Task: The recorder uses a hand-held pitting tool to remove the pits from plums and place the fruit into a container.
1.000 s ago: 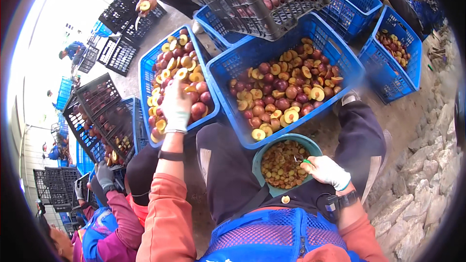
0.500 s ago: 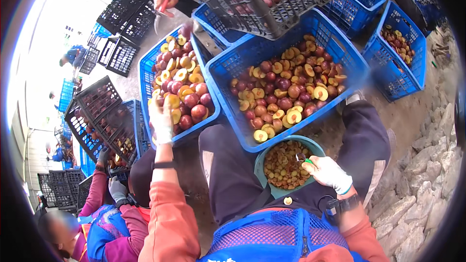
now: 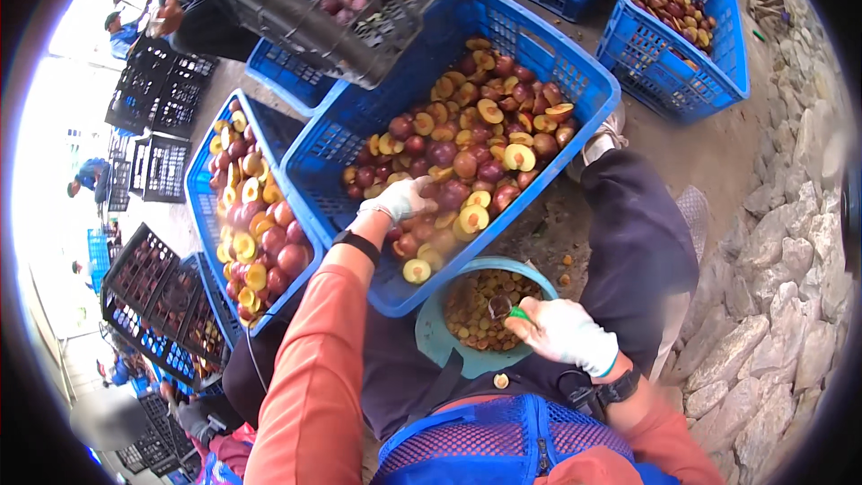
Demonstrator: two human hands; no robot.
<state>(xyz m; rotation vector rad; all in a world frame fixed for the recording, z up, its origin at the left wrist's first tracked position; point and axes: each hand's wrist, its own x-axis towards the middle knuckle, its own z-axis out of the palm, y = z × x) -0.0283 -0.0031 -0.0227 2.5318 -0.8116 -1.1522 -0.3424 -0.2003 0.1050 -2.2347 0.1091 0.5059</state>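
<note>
My gloved left hand (image 3: 398, 201) reaches into the big blue crate (image 3: 334, 151), its fingers apart and touching the plums (image 3: 440, 153), which lie whole and halved inside. Its fingertips are partly hidden among the fruit. My gloved right hand (image 3: 570, 332) is closed on a pitting spoon (image 3: 518, 313) with a green handle. The spoon's small round metal end sits over a light-blue basin (image 3: 431, 334), which stands between my legs and holds many brown plum stones (image 3: 480, 292).
A second blue crate (image 3: 199, 162) to the left holds halved plums. A black crate (image 3: 305, 27) of plums leans over the big crate's far edge. Another blue crate (image 3: 673, 81) stands far right, by rough stones (image 3: 754, 332). A co-worker's gloved hand (image 3: 193, 422) is at lower left.
My left hand has moved from the left crate of halved plums into the big crate. My right hand keeps the pitting spoon over the basin. The view has shifted to the right.
</note>
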